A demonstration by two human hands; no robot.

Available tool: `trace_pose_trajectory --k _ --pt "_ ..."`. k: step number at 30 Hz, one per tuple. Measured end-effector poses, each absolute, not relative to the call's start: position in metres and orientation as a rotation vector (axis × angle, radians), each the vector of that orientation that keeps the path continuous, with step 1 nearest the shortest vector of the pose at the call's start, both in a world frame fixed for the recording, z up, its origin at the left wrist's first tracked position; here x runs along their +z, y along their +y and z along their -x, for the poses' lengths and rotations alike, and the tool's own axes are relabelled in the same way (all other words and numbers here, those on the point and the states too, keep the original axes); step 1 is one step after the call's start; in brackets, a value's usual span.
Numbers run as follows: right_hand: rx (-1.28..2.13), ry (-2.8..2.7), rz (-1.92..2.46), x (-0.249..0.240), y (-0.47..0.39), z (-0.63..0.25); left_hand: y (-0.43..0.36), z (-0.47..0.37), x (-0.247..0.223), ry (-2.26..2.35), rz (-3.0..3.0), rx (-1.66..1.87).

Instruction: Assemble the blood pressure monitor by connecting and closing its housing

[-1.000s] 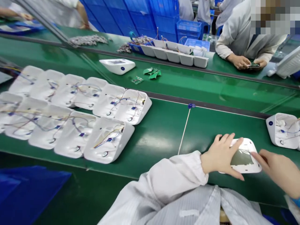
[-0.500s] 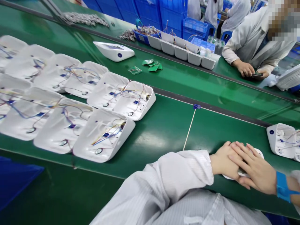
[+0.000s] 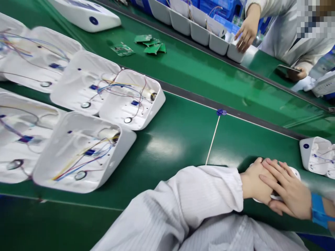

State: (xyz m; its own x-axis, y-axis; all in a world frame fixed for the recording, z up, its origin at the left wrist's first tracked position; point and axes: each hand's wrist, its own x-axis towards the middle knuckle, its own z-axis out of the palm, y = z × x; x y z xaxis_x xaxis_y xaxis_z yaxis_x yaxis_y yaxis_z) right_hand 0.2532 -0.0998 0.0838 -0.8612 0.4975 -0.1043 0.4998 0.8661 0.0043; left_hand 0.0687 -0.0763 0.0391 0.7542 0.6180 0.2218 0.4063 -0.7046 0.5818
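Both hands, left (image 3: 255,184) under right (image 3: 288,190), lay with fingers flat and together on the white plastic casing (image 3: 294,171); it looked light, rigid, smooth, best gripped by its edges.

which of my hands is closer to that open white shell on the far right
Right. Your right hand lies over the left hand, on the side toward the open shell; the left sits farther from it.

We see a long green bench (image 3: 183,139) under bright overhead light. Blue crates (image 3: 222,10) stand behind it
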Motion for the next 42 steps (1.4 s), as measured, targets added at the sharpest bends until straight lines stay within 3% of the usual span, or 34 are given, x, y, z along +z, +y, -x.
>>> trace_pose_trajectory --k 4,9,21,27,31,37,42 --pt "-0.118 2.946 -0.897 0.087 -0.088 -0.253 -0.073 -0.07 0.035 0.64 -2.541 0.547" --pt "-0.18 2.985 -1.202 0.09 -0.065 -0.251 -0.072 -0.068 0.036 0.796 -2.491 0.695" --pt "-0.335 2.912 -1.214 0.089 -0.062 -0.245 -0.068 -0.067 0.031 0.726 -2.395 0.855" --pt "-0.375 2.958 -1.291 0.091 -0.059 -0.247 -0.09 -0.072 0.035 0.954 -2.434 0.748" --pt "-0.4 2.828 -1.116 0.096 -0.048 -0.245 -0.102 -0.069 0.035 1.171 -2.375 0.649" --pt "-0.238 2.838 -0.821 0.09 -0.023 -0.235 -0.082 -0.054 0.028 1.029 -2.469 0.588" --pt "-0.366 2.908 -0.663 0.087 -0.021 -0.234 -0.082 -0.049 0.029 0.987 -2.416 0.57"
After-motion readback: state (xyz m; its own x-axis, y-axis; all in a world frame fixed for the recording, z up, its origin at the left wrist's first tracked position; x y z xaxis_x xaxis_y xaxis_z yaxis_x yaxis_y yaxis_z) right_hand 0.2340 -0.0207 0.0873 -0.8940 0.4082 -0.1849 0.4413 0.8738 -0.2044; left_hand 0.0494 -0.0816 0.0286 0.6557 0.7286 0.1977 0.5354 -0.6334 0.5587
